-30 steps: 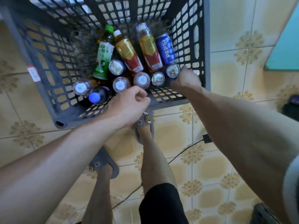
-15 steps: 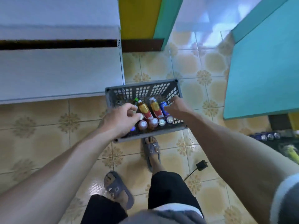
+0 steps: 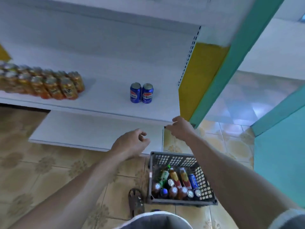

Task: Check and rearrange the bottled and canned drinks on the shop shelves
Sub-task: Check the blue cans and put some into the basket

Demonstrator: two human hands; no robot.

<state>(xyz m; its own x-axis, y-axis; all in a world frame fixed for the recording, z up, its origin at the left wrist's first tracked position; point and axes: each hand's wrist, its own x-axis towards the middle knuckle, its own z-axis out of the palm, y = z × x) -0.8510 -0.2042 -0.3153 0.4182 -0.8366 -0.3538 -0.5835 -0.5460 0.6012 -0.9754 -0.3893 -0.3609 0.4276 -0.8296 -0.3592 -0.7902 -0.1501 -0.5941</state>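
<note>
Two blue Pepsi cans [image 3: 141, 93] stand side by side on the white middle shelf [image 3: 102, 100]. A double row of several orange cans [image 3: 44, 84] fills that shelf's left end. On the floor below, a grey slotted crate [image 3: 173, 154] holds several bottles and cans, among them a blue Pepsi can [image 3: 193, 180]. My left hand [image 3: 132, 142] hovers over the lower shelf [image 3: 85, 131], fingers loosely curled and apart, holding nothing. My right hand [image 3: 180, 128] is at the middle shelf's front right corner, fingers spread, holding nothing.
A yellow and teal wall edge [image 3: 208, 83] rises just right of the shelves. A teal surface [image 3: 280, 154] stands at the far right. The tiled floor [image 3: 41, 171] lies below, with my sandalled foot [image 3: 136, 201] beside the crate.
Both hands have lifted out of the crate and risen to shelf height, holding nothing. The view has swung up from the crate to the shelves.
</note>
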